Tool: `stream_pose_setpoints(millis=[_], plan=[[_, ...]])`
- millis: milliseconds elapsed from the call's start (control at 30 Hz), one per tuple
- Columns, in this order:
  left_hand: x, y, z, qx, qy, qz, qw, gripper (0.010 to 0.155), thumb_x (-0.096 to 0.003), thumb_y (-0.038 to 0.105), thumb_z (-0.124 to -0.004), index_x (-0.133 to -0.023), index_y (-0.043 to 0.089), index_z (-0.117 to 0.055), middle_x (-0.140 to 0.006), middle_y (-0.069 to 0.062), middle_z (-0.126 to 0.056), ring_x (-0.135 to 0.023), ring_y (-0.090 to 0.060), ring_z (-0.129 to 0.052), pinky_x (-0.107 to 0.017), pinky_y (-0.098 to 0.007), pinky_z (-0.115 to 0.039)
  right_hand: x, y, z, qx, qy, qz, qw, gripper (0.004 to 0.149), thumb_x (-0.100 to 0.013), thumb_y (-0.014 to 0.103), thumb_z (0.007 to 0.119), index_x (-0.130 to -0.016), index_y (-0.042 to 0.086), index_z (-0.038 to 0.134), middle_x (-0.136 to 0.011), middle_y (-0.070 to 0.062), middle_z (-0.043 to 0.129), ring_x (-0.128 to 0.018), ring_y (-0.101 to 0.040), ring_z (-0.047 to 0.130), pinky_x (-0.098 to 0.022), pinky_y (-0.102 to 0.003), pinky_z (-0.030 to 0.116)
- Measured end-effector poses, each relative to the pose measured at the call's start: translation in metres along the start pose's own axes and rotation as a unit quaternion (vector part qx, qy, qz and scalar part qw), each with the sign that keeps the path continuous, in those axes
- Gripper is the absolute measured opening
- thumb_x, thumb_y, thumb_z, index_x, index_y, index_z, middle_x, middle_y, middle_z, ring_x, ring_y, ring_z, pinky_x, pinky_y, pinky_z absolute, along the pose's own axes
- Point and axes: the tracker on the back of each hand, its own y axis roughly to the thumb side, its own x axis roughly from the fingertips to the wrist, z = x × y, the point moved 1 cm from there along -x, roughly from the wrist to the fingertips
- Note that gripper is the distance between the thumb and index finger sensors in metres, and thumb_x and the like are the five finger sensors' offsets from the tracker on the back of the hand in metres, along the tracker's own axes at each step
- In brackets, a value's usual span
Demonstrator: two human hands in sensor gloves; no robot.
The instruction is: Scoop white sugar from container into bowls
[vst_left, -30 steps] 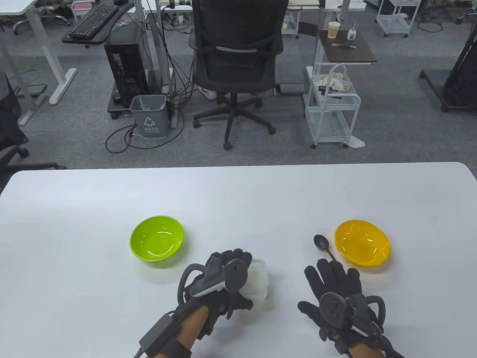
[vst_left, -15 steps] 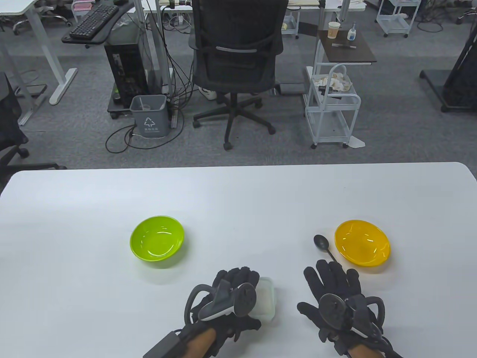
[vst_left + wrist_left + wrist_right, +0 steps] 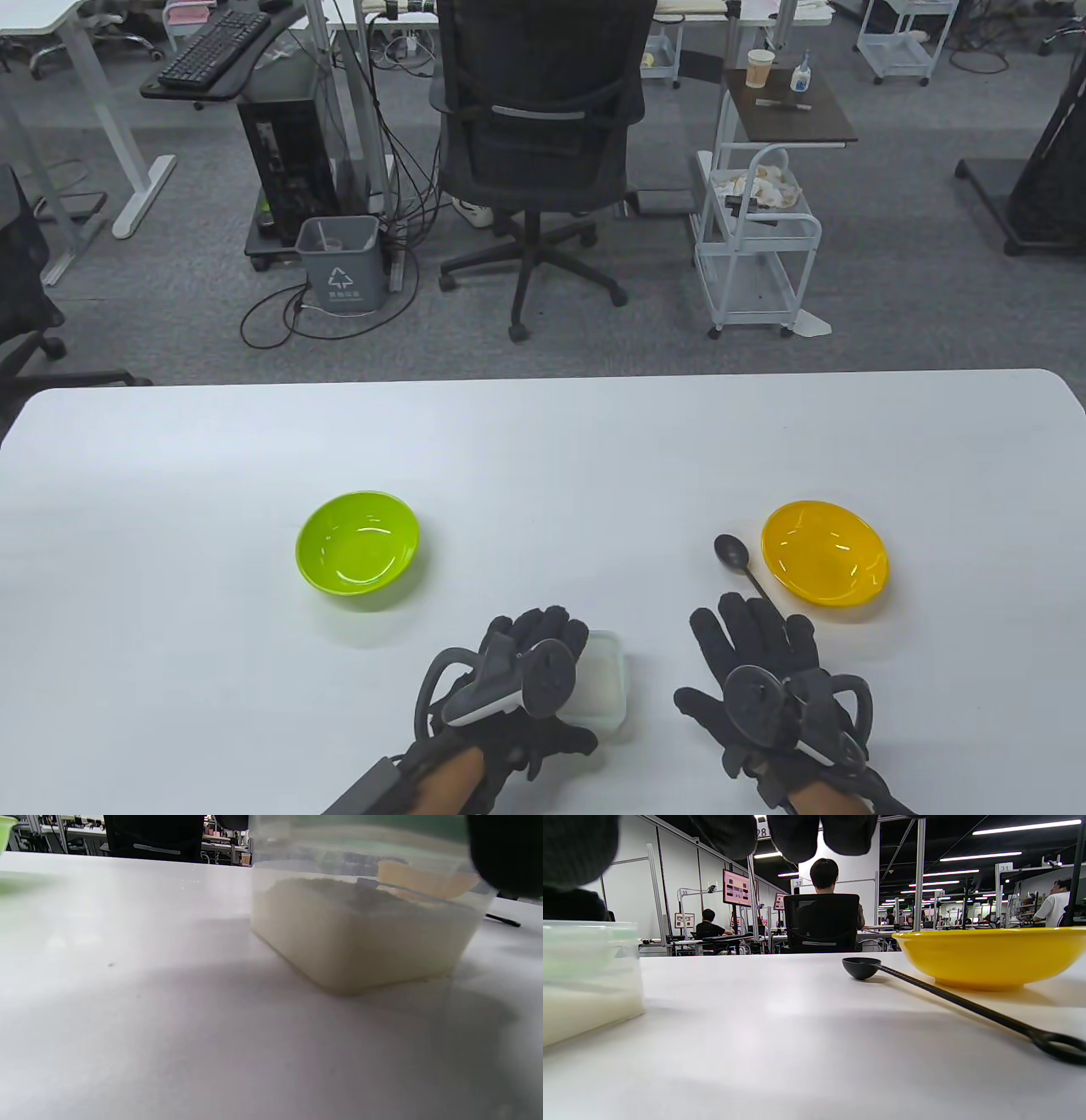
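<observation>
Table view puts the sugar container [image 3: 604, 683] near the front edge of the table [image 3: 543, 441], between your two hands and closer to the left one. Your left hand [image 3: 530, 679] lies over its left side with the fingers curled against the rim, so you appear to be holding it steady; exactly how the fingers grip is hidden under the tracker. From the left wrist view the container [image 3: 365, 925] sits flat on the table, translucent, with no lid visible, and white sugar [image 3: 356, 938] fills roughly the lower half.

Your right hand [image 3: 764, 671] rests flat with fingers spread, holding nothing. The black spoon [image 3: 742, 569] lies just beyond those fingertips, bowl end pointing away from you, handle running back towards the hand. The right wrist view shows the spoon [image 3: 950, 993] lying on the table beside the yellow bowl [image 3: 992, 955]; whether the two touch you cannot tell from here.

The yellow bowl [image 3: 825, 552] stands to the right and the green bowl [image 3: 357, 541] to the left, well apart, and both look empty.

By my reading you are at the setup step: container placed, no scoop taken. The next move calls for your right hand to slide forward, pinch the thin handle off the table, then bring the spoon left into the sugar while the left hand braces the container against sliding.
</observation>
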Motion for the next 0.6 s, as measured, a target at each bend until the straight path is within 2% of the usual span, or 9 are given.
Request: stream_pose_setpoints(millis=[67,200,300,433,467,600], plan=[[0.003,-0.005,0.006,0.023,-0.006,0.004,1.0,0.109,-0.0287,0.078,-0.08,-0.115,0.04,-0.025,-0.126,0.004,-0.017,-0.123,-0.03,-0.031,-0.087,-0.057,-0.023,-0.001,0.002,0.0,-0.016,0.003,0.002,1.0,0.082,-0.043,0.072,0.07,-0.111,0.037,0.041,-0.121,-0.01,0.035,-0.113,-0.04,0.043,-0.078,-0.066,0.034],[0.01,-0.02,0.02,0.084,0.015,0.019,0.996,0.107,-0.0298,0.078,-0.079,-0.115,0.04,-0.028,-0.126,0.004,-0.02,-0.122,-0.03,-0.035,-0.087,-0.057,-0.026,-0.006,0.008,0.004,-0.099,0.014,0.02,0.995,0.078,-0.045,0.067,0.072,-0.11,0.031,0.048,-0.117,-0.015,0.046,-0.107,-0.041,0.06,-0.076,-0.063,0.046],[0.015,-0.034,0.023,0.13,0.016,0.045,0.99,0.103,-0.0324,0.076,-0.078,-0.116,0.037,-0.031,-0.126,0.003,-0.027,-0.12,-0.03,-0.043,-0.086,-0.057,-0.031,-0.014,0.014,0.006,-0.187,0.03,0.048,0.981,0.075,-0.046,0.063,0.074,-0.107,0.025,0.055,-0.112,-0.019,0.058,-0.096,-0.042,0.077,-0.072,-0.058,0.058],[0.017,-0.05,0.013,0.193,0.008,0.098,0.976,0.091,-0.038,0.07,-0.077,-0.114,0.033,-0.043,-0.122,0.001,-0.049,-0.112,-0.027,-0.066,-0.084,-0.056,-0.045,-0.025,0.02,0.013,-0.277,0.076,0.098,0.953,0.069,-0.047,0.058,0.077,-0.104,0.02,0.063,-0.103,-0.022,0.071,-0.08,-0.038,0.093,-0.064,-0.053,0.07],[0.016,-0.054,0.009,0.21,0.006,0.116,0.971,0.087,-0.0396,0.067,-0.077,-0.113,0.032,-0.046,-0.119,0.0,-0.055,-0.109,-0.027,-0.071,-0.083,-0.055,-0.049,-0.029,0.022,0.019,-0.309,0.097,0.118,0.939,0.068,-0.048,0.056,0.078,-0.102,0.017,0.065,-0.099,-0.023,0.076,-0.072,-0.035,0.099,-0.059,-0.051,0.075],[0.012,-0.06,-0.006,0.27,-0.022,0.148,0.951,0.071,-0.0437,0.059,-0.075,-0.107,0.03,-0.063,-0.106,0.002,-0.079,-0.091,-0.021,-0.094,-0.077,-0.05,-0.065,-0.033,0.024,0.039,-0.363,0.147,0.164,0.906,0.067,-0.047,0.052,0.081,-0.099,0.012,0.069,-0.089,-0.024,0.085,-0.056,-0.029,0.105,-0.051,-0.047,0.08]])
